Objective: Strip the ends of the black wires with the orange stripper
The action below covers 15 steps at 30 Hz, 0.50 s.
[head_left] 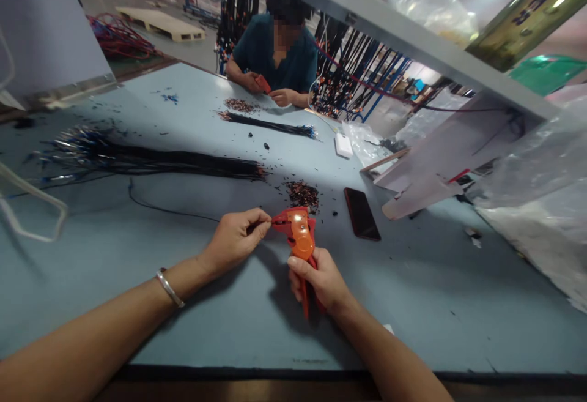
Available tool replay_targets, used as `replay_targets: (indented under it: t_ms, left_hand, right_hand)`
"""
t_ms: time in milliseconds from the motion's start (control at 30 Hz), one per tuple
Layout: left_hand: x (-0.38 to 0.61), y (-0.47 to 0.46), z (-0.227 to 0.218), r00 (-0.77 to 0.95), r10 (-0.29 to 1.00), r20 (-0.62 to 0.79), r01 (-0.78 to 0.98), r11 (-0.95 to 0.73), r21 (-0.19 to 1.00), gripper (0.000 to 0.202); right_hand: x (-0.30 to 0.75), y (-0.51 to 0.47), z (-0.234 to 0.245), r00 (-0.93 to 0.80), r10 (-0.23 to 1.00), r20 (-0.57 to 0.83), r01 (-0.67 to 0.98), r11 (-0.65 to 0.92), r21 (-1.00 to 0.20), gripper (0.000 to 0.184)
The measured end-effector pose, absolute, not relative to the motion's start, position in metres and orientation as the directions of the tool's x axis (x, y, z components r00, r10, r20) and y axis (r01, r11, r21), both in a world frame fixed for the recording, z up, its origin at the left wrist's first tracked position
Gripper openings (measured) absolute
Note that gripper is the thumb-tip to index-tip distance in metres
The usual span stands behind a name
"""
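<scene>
My right hand [321,279] is closed round the handles of an orange and red wire stripper [299,237], held upright above the blue table [413,292]. My left hand [236,237] pinches the end of a thin black wire [160,208] and holds it at the stripper's jaw. That wire trails left across the table. Just beyond the tool lies a small pile of stripped wire scraps [302,194]. A long bundle of black wires [174,163] lies further back on the left.
A dark phone [362,213] lies right of the scraps. Across the table a person in a teal shirt [275,53] holds a red tool, with another wire bundle [270,125] before them. Plastic bags [536,206] and a white shelf sit at right.
</scene>
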<state>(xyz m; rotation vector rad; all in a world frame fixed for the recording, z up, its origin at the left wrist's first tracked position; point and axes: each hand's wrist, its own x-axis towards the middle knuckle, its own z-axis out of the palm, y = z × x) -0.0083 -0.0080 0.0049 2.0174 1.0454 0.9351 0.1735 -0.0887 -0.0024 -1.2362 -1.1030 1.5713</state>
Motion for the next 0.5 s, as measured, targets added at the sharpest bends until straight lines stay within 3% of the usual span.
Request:
replay_targets:
  t_ms: [200,500]
  left_hand:
    - [-0.006,-0.006,0.004,0.411,0.868,0.279,0.389,-0.444,0.807,0.024]
    - [-0.014,-0.001,0.002,0.359,0.893,0.273,0.429,-0.417,0.801,0.024]
  right_hand:
    - [0.176,-0.087,-0.006,-0.224,0.940,-0.257,-0.134,-0.291,-0.947,0.036]
    - [0.185,-0.082,-0.003,-0.153,0.938,-0.311,-0.278,-0.343,-0.897,0.031]
